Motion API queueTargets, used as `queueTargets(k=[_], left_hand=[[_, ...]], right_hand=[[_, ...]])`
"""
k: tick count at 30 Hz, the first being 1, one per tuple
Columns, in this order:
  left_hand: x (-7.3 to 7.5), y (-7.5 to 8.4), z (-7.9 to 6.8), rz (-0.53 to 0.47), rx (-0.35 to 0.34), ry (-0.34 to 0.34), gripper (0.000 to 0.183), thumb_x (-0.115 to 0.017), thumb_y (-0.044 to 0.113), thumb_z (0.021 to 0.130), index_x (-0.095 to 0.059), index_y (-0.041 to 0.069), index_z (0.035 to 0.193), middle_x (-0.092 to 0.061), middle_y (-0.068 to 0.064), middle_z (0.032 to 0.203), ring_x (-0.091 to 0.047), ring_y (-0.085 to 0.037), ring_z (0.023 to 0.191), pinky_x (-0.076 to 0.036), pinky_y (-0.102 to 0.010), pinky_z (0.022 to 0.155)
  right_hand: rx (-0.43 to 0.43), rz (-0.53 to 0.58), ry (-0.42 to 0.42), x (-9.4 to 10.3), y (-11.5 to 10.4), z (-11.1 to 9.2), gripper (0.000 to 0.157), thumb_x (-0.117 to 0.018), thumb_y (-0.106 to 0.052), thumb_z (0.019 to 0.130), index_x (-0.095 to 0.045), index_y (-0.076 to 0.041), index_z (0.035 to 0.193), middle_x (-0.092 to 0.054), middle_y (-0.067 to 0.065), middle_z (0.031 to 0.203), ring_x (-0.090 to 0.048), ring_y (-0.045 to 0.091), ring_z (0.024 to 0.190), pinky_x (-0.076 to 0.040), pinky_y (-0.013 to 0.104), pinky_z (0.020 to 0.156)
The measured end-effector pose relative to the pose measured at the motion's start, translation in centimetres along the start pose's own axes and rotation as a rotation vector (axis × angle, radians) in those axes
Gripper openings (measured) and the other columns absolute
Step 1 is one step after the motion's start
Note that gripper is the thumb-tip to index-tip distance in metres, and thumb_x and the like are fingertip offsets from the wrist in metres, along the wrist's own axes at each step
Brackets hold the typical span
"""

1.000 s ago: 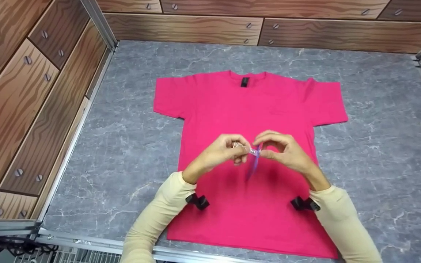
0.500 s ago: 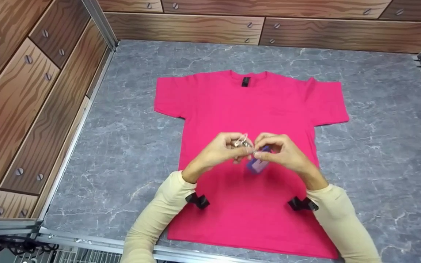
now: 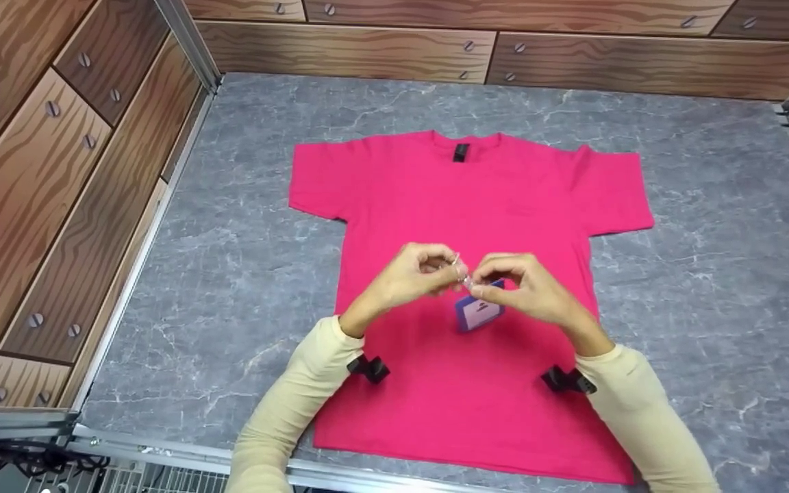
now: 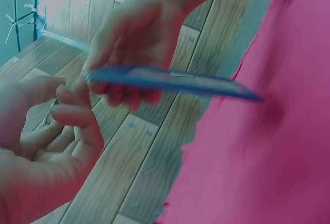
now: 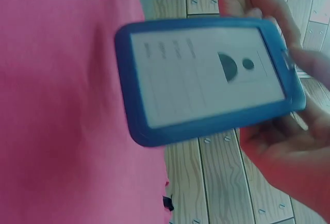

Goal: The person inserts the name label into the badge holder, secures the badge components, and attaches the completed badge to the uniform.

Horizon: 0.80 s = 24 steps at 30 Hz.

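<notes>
A blue-framed ID badge holder (image 3: 481,313) hangs tilted below my hands, over the pink T-shirt (image 3: 463,404). Its white card shows a person icon in the right wrist view. My left hand (image 3: 405,277) pinches the badge's clip (image 3: 464,274), a small piece with clear and shiny parts, mostly covered by fingers. With thumb and fingertips, my right hand (image 3: 535,291) pinches the clip's strap just above the badge's top edge. The hands nearly meet. In the left wrist view the badge (image 4: 175,82) is seen almost edge-on.
The T-shirt lies flat, collar and black neck label (image 3: 460,153) away from me, on a grey marbled table (image 3: 230,274). Wood-patterned panels (image 3: 340,51) wall the back and left side. A metal rail (image 3: 148,452) runs along the near edge.
The badge has swung from edge-on to showing its card face. My left hand has shifted slightly up, and my right fingers have closed in from the badge's side to its top.
</notes>
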<state>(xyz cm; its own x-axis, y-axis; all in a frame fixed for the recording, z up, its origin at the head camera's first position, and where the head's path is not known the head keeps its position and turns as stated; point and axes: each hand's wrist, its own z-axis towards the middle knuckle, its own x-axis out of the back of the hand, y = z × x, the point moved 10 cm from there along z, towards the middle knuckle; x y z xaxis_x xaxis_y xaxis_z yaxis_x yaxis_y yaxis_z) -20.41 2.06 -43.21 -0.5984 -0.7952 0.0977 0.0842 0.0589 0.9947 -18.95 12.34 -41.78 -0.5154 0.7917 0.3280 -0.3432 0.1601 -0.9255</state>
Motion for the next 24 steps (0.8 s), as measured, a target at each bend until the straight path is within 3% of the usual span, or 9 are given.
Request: queueTargets(k=[4,8,13,17,24], left_hand=[[-0.3,-0.2,-0.2,0.086,0.010,-0.114,0.016,-0.061,0.012,0.094,-0.068,-0.002,0.096,-0.068,-0.014,0.077,-0.055,-0.009,0.058,-0.047,-0.020,0.052],[-0.9,-1.0,-0.3,0.077,0.061,-0.194,0.017,-0.060,0.008,0.094,-0.067,-0.007,0.097,-0.068,-0.020,0.077,-0.056,-0.009,0.056,-0.049,-0.020,0.051],[-0.9,-1.8,-0.1,-0.006,0.108,-0.179,0.016,-0.060,0.005,0.093,-0.066,-0.009,0.097,-0.068,-0.011,0.072,-0.057,-0.010,0.053,-0.049,-0.024,0.050],[-0.2,-1.9,0.3,-0.092,0.105,-0.080,0.014,-0.063,0.005,0.092,-0.067,-0.007,0.097,-0.067,-0.003,0.069,-0.057,-0.010,0.053,-0.050,-0.023,0.050],[0.6,-1.2,0.5,-0.176,0.023,0.058,0.016,-0.065,0.004,0.090,-0.064,-0.012,0.093,-0.066,-0.005,0.068,-0.056,-0.010,0.052,-0.048,-0.022,0.048]], right_hand=[[-0.068,-0.111,-0.107,-0.1,0.3,0.0,0.004,-0.070,-0.002,0.086,-0.071,-0.003,0.090,-0.068,0.006,0.081,-0.056,0.006,0.069,-0.047,0.018,0.060],[-0.170,-0.149,-0.220,-0.4,1.3,0.0,0.004,-0.069,-0.012,0.089,-0.072,-0.009,0.091,-0.068,0.003,0.079,-0.055,0.007,0.062,-0.046,0.019,0.053],[-0.205,-0.107,-0.299,-0.8,2.0,-0.1,0.010,-0.064,-0.012,0.093,-0.073,-0.009,0.095,-0.067,0.006,0.076,-0.055,0.005,0.056,-0.049,0.020,0.050],[-0.118,-0.087,-0.238,-0.5,1.6,0.3,0.009,-0.065,-0.009,0.091,-0.074,-0.008,0.090,-0.065,0.003,0.072,-0.051,0.002,0.059,-0.044,0.018,0.051],[-0.039,-0.014,-0.008,0.4,1.6,0.4,0.006,-0.067,0.006,0.084,-0.072,0.004,0.083,-0.065,-0.009,0.071,-0.052,0.000,0.059,-0.041,0.015,0.049]])
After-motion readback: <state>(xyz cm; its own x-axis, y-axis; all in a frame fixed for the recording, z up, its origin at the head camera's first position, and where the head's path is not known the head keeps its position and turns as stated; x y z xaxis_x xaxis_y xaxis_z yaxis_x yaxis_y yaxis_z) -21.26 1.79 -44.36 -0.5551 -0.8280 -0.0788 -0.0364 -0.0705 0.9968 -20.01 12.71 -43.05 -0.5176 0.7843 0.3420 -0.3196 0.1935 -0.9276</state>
